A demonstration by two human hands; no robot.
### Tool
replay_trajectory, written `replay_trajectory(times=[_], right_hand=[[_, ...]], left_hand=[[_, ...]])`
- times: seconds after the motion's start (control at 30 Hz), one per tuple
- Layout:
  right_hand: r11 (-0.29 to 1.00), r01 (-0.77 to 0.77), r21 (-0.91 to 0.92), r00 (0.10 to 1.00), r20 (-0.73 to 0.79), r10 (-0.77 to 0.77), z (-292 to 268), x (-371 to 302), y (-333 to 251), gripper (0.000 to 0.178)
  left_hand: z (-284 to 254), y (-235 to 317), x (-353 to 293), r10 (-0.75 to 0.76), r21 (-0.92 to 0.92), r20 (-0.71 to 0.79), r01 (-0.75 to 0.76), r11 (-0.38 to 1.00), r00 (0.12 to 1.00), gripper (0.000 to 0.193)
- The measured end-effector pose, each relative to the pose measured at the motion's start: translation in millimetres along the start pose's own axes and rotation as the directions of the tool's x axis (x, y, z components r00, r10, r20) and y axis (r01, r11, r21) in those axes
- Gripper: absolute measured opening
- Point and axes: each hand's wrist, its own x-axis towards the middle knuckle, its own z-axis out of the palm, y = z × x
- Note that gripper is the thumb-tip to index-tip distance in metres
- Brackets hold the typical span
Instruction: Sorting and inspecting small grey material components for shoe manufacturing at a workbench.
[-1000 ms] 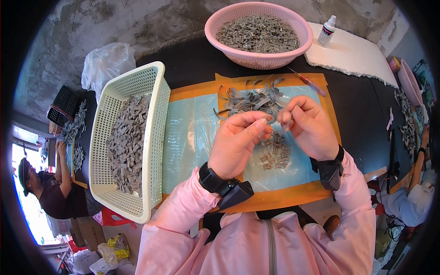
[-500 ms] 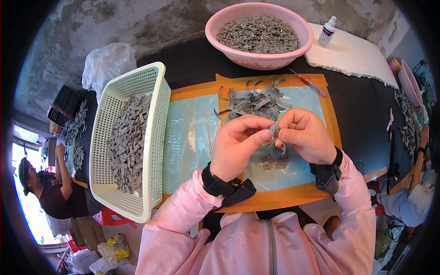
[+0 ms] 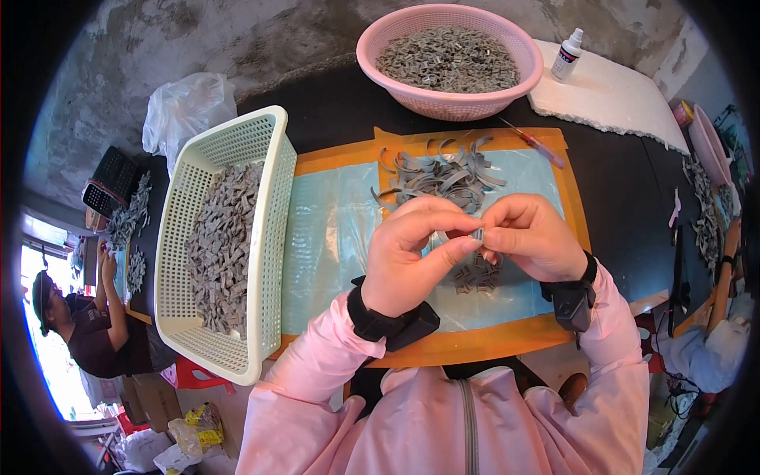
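Above the blue mat [image 3: 332, 237], a small grey strip [image 3: 477, 233] is pinched by both hands' fingers [image 3: 463, 247] and could be dropped if loosened.

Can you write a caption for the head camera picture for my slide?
Both hands, left hand and right hand, pinch a small grey strip above a blue mat.

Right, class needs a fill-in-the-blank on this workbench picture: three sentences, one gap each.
1. Both hands pinch one small grey piece over a ___ mat with an orange border.
2. The round basket of grey pieces is ___.
3. The cream rectangular basket lies to the person's ___.

Missing words: blue; pink; left
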Motion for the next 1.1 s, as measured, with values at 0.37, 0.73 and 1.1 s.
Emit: replay_trajectory(times=[0.37,0.73,1.1], right_hand=[[0.999,0.003,-0.044,1.000,-0.029,-0.004,0,-2,-3,0.011],[0.992,0.044,-0.115,0.997,-0.064,-0.051,-1,-1,-4,0.013],[0.962,-0.026,-0.273,0.984,-0.177,-0.024,6,-3,-9,0.012]], left_hand=[[2,3,0,0.049,0.069,-0.060,-0.044,0.997,0.997,0.017],[-1,11,4,0.159,0.262,-0.014,-0.150,0.953,0.987,0.020],[-1,11,6,0.148,0.283,0.004,-0.143,0.948,0.989,0.021]])
